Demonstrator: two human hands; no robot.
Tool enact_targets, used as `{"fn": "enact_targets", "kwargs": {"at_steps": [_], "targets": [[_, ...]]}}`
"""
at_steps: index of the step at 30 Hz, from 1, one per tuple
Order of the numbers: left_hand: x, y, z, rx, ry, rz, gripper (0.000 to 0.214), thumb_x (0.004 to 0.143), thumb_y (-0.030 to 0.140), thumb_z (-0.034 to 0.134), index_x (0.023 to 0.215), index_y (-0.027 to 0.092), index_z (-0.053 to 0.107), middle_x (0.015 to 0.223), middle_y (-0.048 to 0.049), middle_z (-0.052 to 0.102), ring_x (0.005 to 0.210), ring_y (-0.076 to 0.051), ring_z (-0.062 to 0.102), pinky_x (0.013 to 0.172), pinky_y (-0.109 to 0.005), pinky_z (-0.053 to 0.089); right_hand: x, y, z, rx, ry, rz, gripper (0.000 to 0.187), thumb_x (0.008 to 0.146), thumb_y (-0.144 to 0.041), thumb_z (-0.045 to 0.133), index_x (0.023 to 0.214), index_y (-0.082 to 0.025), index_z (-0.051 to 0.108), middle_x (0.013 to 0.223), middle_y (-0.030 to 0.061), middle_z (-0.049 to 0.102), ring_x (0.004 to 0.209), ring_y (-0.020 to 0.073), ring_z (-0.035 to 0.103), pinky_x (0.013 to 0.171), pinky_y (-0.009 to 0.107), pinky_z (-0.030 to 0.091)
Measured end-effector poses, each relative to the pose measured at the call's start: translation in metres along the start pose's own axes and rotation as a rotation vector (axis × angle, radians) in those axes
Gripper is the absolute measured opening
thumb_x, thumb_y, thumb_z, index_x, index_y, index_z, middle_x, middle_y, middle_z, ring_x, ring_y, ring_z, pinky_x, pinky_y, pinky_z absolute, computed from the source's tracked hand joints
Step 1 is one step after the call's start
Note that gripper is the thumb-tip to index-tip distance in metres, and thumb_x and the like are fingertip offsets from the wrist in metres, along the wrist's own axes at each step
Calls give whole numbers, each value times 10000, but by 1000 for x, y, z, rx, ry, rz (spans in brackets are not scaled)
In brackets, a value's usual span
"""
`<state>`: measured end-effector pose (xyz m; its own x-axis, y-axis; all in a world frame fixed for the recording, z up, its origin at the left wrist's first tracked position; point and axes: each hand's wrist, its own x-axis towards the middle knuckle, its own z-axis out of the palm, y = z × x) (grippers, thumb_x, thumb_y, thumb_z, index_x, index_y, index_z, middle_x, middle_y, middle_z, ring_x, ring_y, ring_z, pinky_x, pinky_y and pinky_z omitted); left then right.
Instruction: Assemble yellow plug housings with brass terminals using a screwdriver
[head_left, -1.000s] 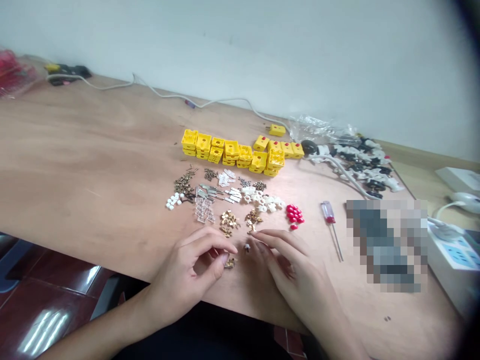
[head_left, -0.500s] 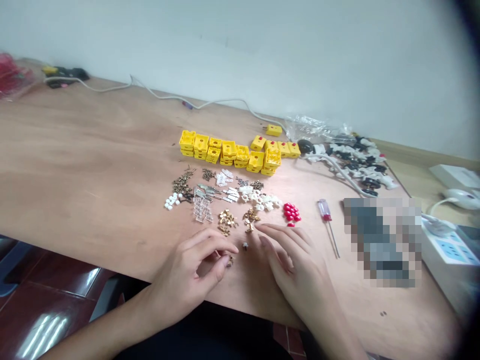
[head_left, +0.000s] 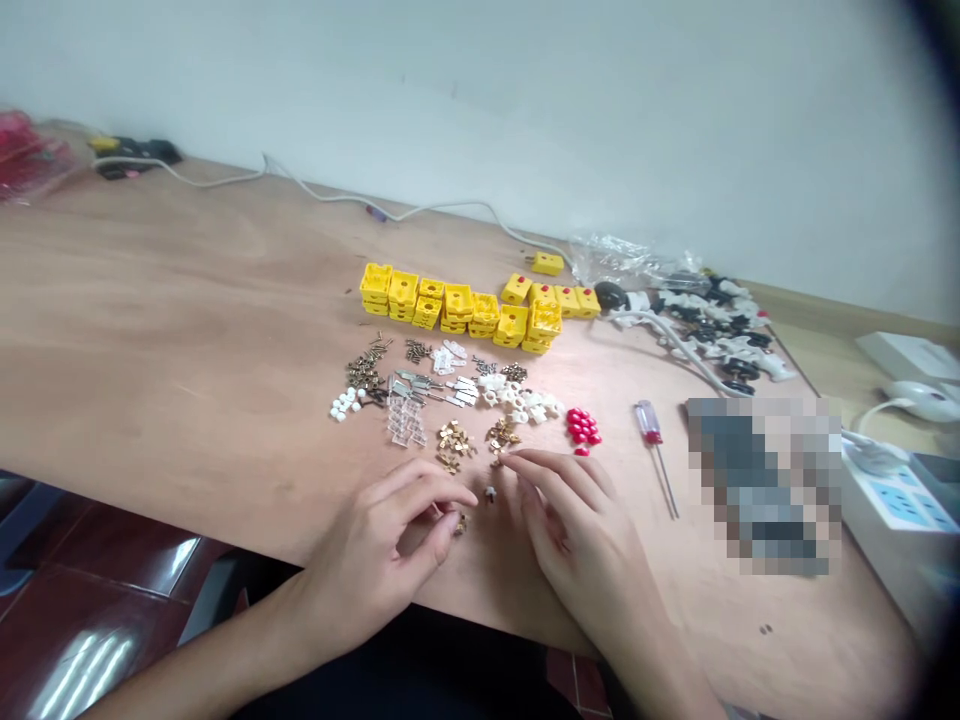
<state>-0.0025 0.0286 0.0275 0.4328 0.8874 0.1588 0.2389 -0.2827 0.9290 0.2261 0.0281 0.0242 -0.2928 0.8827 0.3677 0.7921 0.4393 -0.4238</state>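
My left hand (head_left: 409, 520) is curled, with a small brass contact (head_left: 461, 523) at its thumb and fingertips; the hidden fingers partly cover the grip. My right hand (head_left: 577, 510) has its index fingertip at the near edge of a pile of brass contacts (head_left: 502, 433), thumb apart from the finger. Between the hands lies a small white-and-dark part (head_left: 490, 494) on the table. A second pile of brass pieces (head_left: 454, 440) sits just beyond my left fingers, beside clear plastic pieces (head_left: 406, 422). Red buttons (head_left: 583, 427) lie beyond my right hand.
Stacked yellow housings (head_left: 457, 303) line the back, with metal blades (head_left: 459, 391), screws (head_left: 365, 368) and white plastic parts (head_left: 525, 398) before them. A screwdriver (head_left: 655, 440) lies at right, near a blurred-out object (head_left: 757, 490) and a white power strip (head_left: 896, 495).
My right hand has shifted slightly left, its fingertips now covering the near edge of the brass pile. My left hand has hardly moved.
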Motion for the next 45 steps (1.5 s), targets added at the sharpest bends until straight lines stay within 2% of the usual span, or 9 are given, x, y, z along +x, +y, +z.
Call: {"fn": "enact_targets", "kwargs": {"at_steps": [6,11,17,21,24,27,30,36,45], "targets": [[2,0,0,12,-3,29,210,995,107,539,1124,230,650,1063,-31,653,959,-153,658,883,-287,533,0,-1,0,-55,-4,-31,272,1006,-101,488,1197,-185,662,1138,95,732,1035,239,649,887,396,550],[2,1,1,33,4,36,220,993,97,538,1121,235,652,1049,-27,655,956,-152,658,873,-280,536,0,8,-11,-183,35,-31,294,1006,-134,499,1251,-208,644,1179,90,726,1065,270,634,941,442,520],[1,13,-2,179,-13,126,257,1003,90,525,1195,233,619,1138,-48,659,1007,-170,667,900,-288,545,-5,31,-30,-345,98,142,234,1023,-314,509,1147,-233,690,1067,93,736,946,292,682,834,435,535],[28,38,-12,554,-166,337,322,997,60,485,1276,189,581,1197,-92,651,1030,-234,647,867,-347,542,-9,38,-34,-354,48,277,202,1000,-404,555,1025,-246,679,982,61,725,808,249,702,631,347,501],[67,51,-10,813,-234,443,282,919,1,520,1126,158,631,1048,-88,660,886,-244,639,755,-351,528,-10,41,-32,-317,24,288,207,1011,-376,534,1040,-235,681,963,57,720,788,233,699,640,340,505],[103,52,2,1027,-346,440,274,841,-56,527,1000,138,637,1016,-106,644,863,-255,628,723,-343,511,-9,42,-30,-266,20,282,212,1018,-346,523,1026,-219,692,955,64,719,740,211,695,647,337,515],[125,45,14,1090,-407,400,241,870,-51,499,971,125,630,980,-111,640,815,-237,625,684,-319,493,-9,42,-28,-240,12,285,212,1025,-323,513,1012,-209,691,988,82,723,764,223,700,644,343,522],[134,26,23,1100,-422,325,134,957,37,514,940,104,629,951,-124,655,865,-283,653,713,-354,493,-10,40,-29,-210,-5,240,243,1040,-257,477,964,-199,700,1034,99,735,881,253,718,767,378,548],[134,24,20,1046,-418,329,148,966,45,519,939,124,640,885,-82,671,840,-264,642,694,-342,444,-10,41,-29,-204,-47,248,207,1030,-236,513,922,-188,683,1007,86,716,855,255,697,724,364,511]]}}
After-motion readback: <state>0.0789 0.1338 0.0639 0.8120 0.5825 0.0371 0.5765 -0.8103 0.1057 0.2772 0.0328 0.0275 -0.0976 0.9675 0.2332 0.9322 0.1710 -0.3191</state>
